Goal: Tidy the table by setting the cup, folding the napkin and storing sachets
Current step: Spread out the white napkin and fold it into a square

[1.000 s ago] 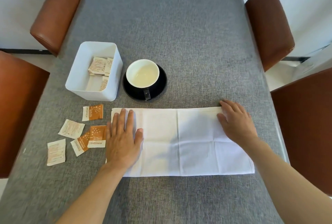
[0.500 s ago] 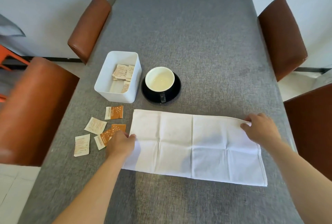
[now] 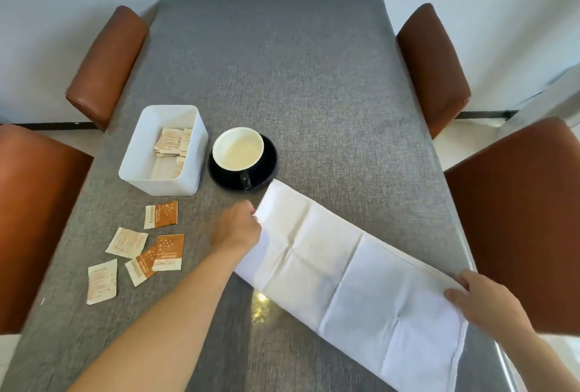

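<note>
A white napkin (image 3: 351,269), folded into a long strip, stretches at a slant from near the saucer to the table's right edge. My left hand (image 3: 238,228) grips its left end and my right hand (image 3: 483,300) grips its right end. A white-lined cup (image 3: 238,148) sits on a black saucer (image 3: 266,165), its handle toward me. Left of it stands a white box (image 3: 135,159) holding a few sachets (image 3: 171,143). Several loose sachets (image 3: 147,247), orange and pale, lie on the cloth left of my left hand.
The grey-clothed table (image 3: 298,77) stretches away to a white wall. Brown leather chairs flank it: far left (image 3: 106,65), near left (image 3: 34,219), far right (image 3: 433,68), near right (image 3: 518,219). A glossy patch (image 3: 260,307) shows where the cloth ends near me.
Both hands went from pressing flat on the napkin to gripping its ends. The napkin swung from level to slanted, its right end nearer me. The camera tilted up.
</note>
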